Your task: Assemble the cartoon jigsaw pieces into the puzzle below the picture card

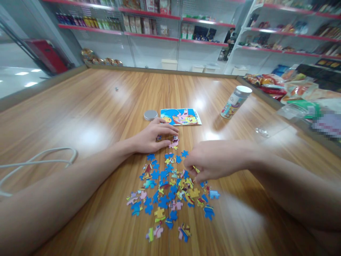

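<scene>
My left hand (156, 137) rests on the table with its fingers stretched out and apart. A few joined pink puzzle pieces (174, 142) lie at its fingertips and thumb. Over the right side of the loose puzzle pieces (163, 176), my right hand (206, 160) is closed in a pinch, slightly blurred. A yellow puzzle piece (196, 169) shows between its thumb and fingers. The loose pieces, mostly blue, yellow and pink, are spread in front of me. Just beyond my left hand lies a picture card (183, 117) with cartoon figures, partly covered by the fingers.
A round metal lid (150, 115) lies left of the card. The printed can (236, 102) stands at the right. A white cable (64, 161) loops on the left, and crumpled clear plastic (262, 132) lies right. Packaged goods (301, 89) crowd the right edge; shelves stand behind.
</scene>
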Action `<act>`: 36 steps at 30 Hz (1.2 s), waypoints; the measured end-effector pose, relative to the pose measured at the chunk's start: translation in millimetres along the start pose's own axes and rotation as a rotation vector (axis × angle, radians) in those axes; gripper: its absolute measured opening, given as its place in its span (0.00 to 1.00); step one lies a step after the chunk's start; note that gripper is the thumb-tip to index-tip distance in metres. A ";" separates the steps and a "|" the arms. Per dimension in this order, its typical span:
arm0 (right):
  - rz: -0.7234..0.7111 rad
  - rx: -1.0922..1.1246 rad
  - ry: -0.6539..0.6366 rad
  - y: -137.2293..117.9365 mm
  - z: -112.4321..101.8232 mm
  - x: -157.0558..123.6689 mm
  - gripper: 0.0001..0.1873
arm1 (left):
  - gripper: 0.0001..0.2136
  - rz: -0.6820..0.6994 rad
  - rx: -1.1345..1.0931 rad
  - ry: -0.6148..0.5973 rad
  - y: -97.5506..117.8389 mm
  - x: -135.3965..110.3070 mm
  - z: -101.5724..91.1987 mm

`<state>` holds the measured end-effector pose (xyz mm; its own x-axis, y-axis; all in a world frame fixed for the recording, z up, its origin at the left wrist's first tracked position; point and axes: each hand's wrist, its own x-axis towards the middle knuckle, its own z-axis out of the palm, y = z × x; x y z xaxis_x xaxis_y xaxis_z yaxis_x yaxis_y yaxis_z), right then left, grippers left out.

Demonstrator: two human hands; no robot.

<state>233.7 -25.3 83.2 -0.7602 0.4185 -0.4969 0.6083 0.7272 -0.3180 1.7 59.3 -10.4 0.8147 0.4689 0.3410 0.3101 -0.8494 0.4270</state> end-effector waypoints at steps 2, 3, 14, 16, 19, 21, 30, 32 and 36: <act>-0.035 0.138 0.089 20.0 -8.3 1.1 0.05 | 0.15 0.007 0.005 -0.006 1.9 0.5 -0.8; -0.017 0.171 0.153 31.2 -11.3 2.5 0.06 | 0.15 0.006 0.010 -0.008 2.7 0.6 -0.8; 0.065 0.482 0.323 76.0 7.5 36.0 0.08 | 0.16 -0.013 0.026 -0.020 2.7 0.4 0.9; 0.060 0.459 0.358 76.1 8.7 38.2 0.08 | 0.15 -0.014 0.022 -0.018 3.2 0.9 0.7; 0.063 0.452 0.379 78.1 9.4 39.7 0.08 | 0.15 -0.013 0.017 -0.012 3.3 1.2 0.9; 0.063 0.463 0.372 79.3 9.9 40.0 0.09 | 0.15 -0.010 0.015 -0.012 3.2 1.3 1.0; 0.046 0.416 0.314 80.4 7.6 35.4 0.09 | 0.15 -0.008 0.025 -0.015 4.3 2.1 0.6; 0.047 0.415 0.287 81.4 6.6 33.7 0.09 | 0.16 -0.004 0.030 -0.016 3.6 1.7 0.7; 0.071 0.382 0.263 80.1 6.0 31.9 0.09 | 0.16 -0.014 0.031 -0.021 3.1 1.4 0.9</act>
<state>259.5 43.0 37.0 -0.7157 0.6195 -0.3225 0.6638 0.4600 -0.5897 4.2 57.1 -9.3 0.8201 0.4756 0.3180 0.3361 -0.8503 0.4049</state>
